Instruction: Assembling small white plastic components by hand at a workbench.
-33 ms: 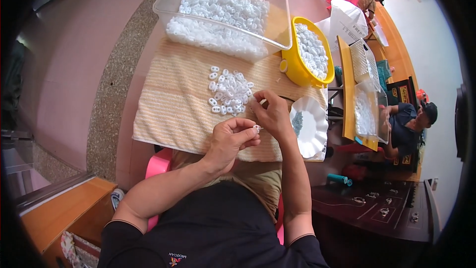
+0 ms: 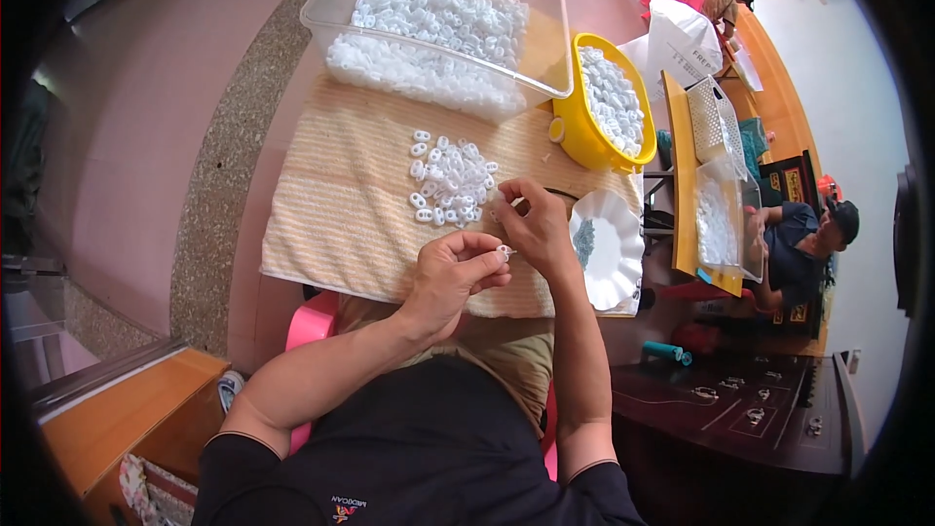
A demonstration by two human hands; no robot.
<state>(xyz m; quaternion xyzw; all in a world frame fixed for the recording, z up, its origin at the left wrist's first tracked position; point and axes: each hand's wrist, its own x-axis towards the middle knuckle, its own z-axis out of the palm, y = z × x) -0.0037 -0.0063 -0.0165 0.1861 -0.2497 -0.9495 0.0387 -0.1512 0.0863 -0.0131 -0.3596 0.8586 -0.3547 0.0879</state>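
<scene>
A small white plastic piece with holes [image 2: 504, 251] is pinched between the thumb and index finger of my left hand [image 2: 458, 273], above the towel's near edge. Just to its right and slightly farther away, my right hand [image 2: 534, 226] has its thumb and fingertips drawn together. Whatever those fingertips hold is too small to make out. Beyond both hands, a loose pile of white two-holed oval pieces [image 2: 456, 177] lies on the striped towel [image 2: 336, 195]. A white fluted dish [image 2: 616, 258] with small grey-green bits [image 2: 584, 239] sits to the right of my right hand.
At the far side stands a large clear bin [image 2: 545, 49] of white pieces. Beside it, a yellow tub [image 2: 575, 127] holds more. Off to the right, another person [image 2: 799, 244] works at a bench [image 2: 682, 185] with a clear bin. A dark cabinet [image 2: 721, 419] stands at lower right.
</scene>
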